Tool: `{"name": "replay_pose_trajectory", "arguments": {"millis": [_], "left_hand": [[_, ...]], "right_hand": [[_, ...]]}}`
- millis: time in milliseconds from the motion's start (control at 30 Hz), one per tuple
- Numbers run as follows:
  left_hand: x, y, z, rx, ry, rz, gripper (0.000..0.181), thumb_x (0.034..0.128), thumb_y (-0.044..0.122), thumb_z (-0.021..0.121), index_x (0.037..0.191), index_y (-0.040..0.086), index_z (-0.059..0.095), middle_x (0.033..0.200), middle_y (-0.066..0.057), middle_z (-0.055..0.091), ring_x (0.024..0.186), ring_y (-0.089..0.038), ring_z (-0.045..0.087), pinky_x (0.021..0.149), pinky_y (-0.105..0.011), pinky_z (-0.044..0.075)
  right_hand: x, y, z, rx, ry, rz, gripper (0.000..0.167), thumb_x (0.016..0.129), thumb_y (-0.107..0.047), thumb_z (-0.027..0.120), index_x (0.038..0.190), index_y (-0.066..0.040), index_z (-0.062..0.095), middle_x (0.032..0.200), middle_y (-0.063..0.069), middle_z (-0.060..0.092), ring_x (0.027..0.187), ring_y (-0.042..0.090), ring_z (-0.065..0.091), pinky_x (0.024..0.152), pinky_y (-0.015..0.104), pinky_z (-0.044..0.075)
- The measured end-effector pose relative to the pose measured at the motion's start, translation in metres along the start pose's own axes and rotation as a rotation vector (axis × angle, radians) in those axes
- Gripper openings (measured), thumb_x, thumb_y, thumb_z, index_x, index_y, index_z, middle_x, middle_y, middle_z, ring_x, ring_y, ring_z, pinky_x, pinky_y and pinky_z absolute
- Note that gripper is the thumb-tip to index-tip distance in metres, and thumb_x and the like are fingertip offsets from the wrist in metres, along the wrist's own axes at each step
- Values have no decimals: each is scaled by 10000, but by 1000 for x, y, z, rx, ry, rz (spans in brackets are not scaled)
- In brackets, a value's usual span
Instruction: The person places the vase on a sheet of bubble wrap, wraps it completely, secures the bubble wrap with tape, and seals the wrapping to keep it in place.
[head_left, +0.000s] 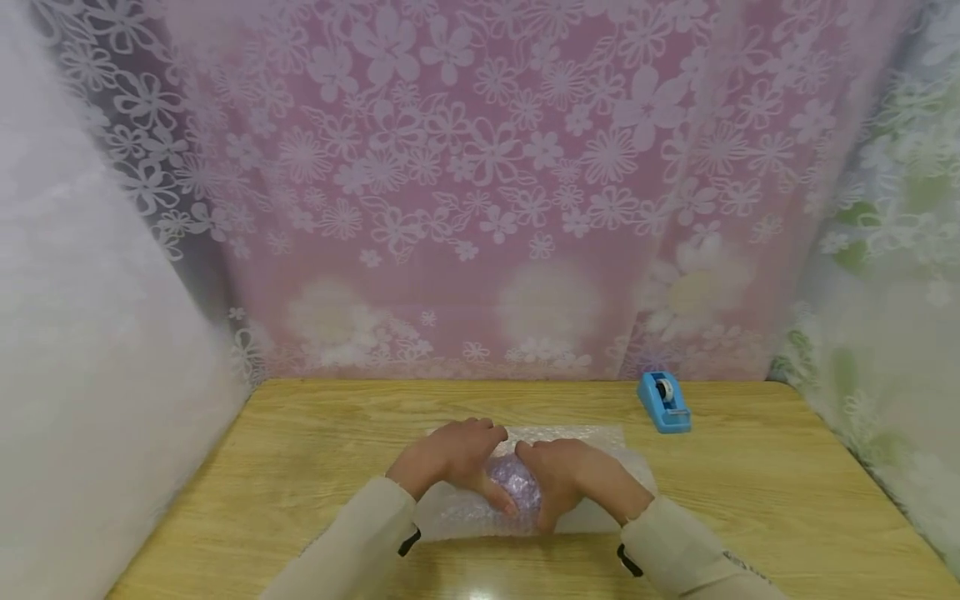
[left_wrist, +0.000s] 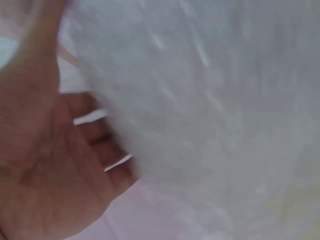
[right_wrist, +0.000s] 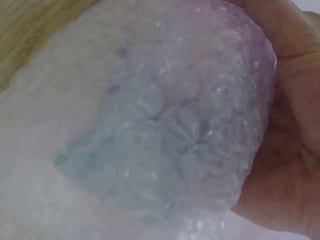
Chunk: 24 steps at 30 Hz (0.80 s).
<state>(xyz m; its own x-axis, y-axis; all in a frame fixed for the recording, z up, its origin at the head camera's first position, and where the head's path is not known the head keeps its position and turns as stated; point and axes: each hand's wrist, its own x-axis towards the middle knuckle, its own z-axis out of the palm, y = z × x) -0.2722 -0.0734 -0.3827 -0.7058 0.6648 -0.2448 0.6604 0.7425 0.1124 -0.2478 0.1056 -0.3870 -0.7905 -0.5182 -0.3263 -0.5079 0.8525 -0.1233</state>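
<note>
A purple, rounded item (head_left: pixel 517 482), its kind hidden under clear bubble wrap, sits between the two hands in the head view. The bubble wrap (head_left: pixel 600 520) spreads out flat on both sides of it. From the left, the left hand (head_left: pixel 463 454) holds the bundle, thumb across its near side. The right hand (head_left: pixel 562 473) grips its right side. In the left wrist view, blurred wrap (left_wrist: pixel 200 100) covers the fingertips. A bluish patch shows through the wrap (right_wrist: pixel 165 135) in the right wrist view, held against the palm.
A blue tape dispenser (head_left: pixel 664 403) with a roll in it stands at the back right of the wooden table (head_left: pixel 315 433). Pink floral curtain (head_left: pixel 450 208) hangs behind the table, with pale sheets (head_left: pixel 97 333) along the sides.
</note>
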Motion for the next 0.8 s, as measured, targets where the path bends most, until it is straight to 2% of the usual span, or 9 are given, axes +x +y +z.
{"name": "replay_pose_trajectory", "arguments": {"millis": [100, 167, 300, 533, 667, 800], "left_hand": [[-12, 11, 1, 144, 113, 20, 876, 718, 731, 616, 1311, 96, 514, 1190, -34, 541, 1072, -193, 519, 888, -351, 455], [-19, 18, 4, 209, 175, 32, 811, 749, 721, 604, 1271, 104, 541, 1154, -24, 547, 1046, -180, 521, 875, -340, 457], [-28, 29, 15, 292, 242, 35, 834, 732, 710, 636, 1280, 91, 522, 1147, -24, 542, 1049, -178, 513, 865, -338, 455], [-18, 37, 38, 446, 376, 2, 986, 525, 708, 765, 1211, 60, 482, 1046, -34, 498, 977, -187, 487, 822, -319, 442], [-11, 35, 45, 498, 452, 17, 946, 521, 695, 763, 1179, 71, 493, 1007, -26, 476, 933, -179, 463, 802, -307, 439], [-6, 33, 48, 496, 484, 27, 896, 543, 667, 754, 1164, 71, 505, 997, -23, 472, 922, -173, 451, 795, -301, 445]], "right_hand": [[2, 1, -2, 30, -33, 8, 647, 556, -336, 884, 1027, -130, 490, 806, -34, 534, 720, 132, 543, 698, 346, 487], [3, 1, -3, 58, -58, 15, 655, 565, -328, 882, 1048, -126, 488, 814, -36, 537, 725, 124, 539, 703, 343, 484], [6, 1, -5, 106, -104, 26, 707, 584, -334, 880, 1124, -117, 479, 868, -31, 552, 767, 128, 545, 729, 348, 478], [8, 7, -6, 160, -135, 37, 836, 604, -366, 892, 1258, -87, 453, 1004, -19, 585, 899, 134, 570, 815, 358, 475], [7, 10, -4, 217, -124, 8, 718, 598, -319, 891, 1142, -111, 472, 957, -37, 558, 858, 122, 554, 795, 332, 472], [6, 13, -1, 263, -110, -4, 651, 588, -293, 887, 1052, -143, 455, 896, -51, 523, 799, 103, 525, 765, 313, 468]]}}
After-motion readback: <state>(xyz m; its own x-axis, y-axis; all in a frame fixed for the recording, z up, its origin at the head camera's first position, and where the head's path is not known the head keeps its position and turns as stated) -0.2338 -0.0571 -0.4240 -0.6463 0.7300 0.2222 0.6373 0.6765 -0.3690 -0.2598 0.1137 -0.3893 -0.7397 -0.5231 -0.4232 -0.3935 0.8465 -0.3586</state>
